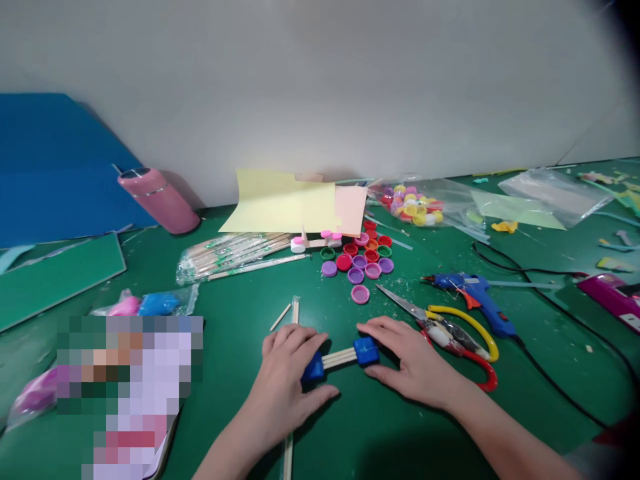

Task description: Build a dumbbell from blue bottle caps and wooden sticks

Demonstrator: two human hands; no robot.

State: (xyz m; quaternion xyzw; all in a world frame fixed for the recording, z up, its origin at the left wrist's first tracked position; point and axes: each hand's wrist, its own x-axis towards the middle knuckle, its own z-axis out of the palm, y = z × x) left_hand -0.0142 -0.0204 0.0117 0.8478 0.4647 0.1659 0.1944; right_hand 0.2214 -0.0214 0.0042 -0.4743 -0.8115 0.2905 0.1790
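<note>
A short bundle of pale wooden sticks (340,358) joins a blue block (367,351) on the right to another blue block (314,368) on the left; the blocks look like modelling clay. My left hand (295,373) curls over the left block and partly hides it, with the thumb below. Around the right block, my right hand (410,360) has its index finger above and thumb below. The piece lies on or just over the green table (240,307). A long wooden stick (289,453) runs under my left hand, and a short stick piece (281,317) lies beyond it.
Scissors (450,333) and a blue glue gun (475,293) with a black cord lie right. Colourful bottle caps (360,294) and bagged sticks (235,253) are ahead. A pink bottle (163,200) stands back left; a blurred-out phone-like object (145,400) lies left.
</note>
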